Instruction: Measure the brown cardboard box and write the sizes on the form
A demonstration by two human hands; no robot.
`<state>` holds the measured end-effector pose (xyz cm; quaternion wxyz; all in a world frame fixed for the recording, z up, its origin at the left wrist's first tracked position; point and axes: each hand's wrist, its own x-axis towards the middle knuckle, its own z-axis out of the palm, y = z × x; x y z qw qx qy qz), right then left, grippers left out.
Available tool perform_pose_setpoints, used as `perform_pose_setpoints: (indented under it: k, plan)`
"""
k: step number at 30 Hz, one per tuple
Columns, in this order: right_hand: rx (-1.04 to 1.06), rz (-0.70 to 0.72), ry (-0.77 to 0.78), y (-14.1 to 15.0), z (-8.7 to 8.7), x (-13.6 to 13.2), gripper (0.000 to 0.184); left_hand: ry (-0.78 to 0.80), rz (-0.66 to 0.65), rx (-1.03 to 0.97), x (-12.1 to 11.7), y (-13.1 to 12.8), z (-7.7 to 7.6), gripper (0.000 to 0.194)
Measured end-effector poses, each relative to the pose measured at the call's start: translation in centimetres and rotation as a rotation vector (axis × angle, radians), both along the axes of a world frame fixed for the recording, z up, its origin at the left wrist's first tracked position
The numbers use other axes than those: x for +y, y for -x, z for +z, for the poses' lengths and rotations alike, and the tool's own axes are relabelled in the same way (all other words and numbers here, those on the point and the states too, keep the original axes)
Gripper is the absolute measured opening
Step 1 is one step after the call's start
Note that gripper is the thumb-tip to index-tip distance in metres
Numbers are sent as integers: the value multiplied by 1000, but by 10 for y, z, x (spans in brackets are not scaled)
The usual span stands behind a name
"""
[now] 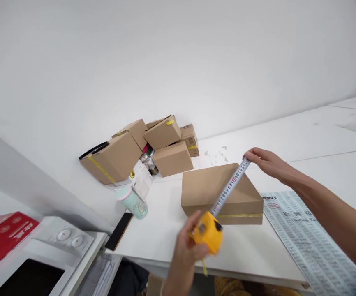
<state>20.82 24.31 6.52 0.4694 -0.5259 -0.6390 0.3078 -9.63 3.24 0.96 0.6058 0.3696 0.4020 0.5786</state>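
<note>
A yellow tape measure is gripped in my left hand, over the front edge of the white table. Its white blade is pulled out and runs slantwise up to the right. The far end of the blade is pinched in the fingers of my right hand. Below the blade lies a flat brown cardboard box with a yellow tape strip along its front side. Part of the box top is hidden by the blade. The left hand and tape case look slightly blurred.
Several cardboard boxes are piled against the wall. A mint-green cup stands by a dark flat object. A printed sheet lies at the right. Lower left are a white microwave and a red box.
</note>
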Motion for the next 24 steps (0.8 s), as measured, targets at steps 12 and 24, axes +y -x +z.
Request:
perform_pose_setpoints:
  k: [12, 24]
  plan:
    - [264, 527, 11, 67, 37, -68, 46, 140, -6, -84, 15, -112, -31, 50]
    - [82, 492, -201, 44, 66, -90, 31, -160, 152, 393, 58, -146, -52, 81]
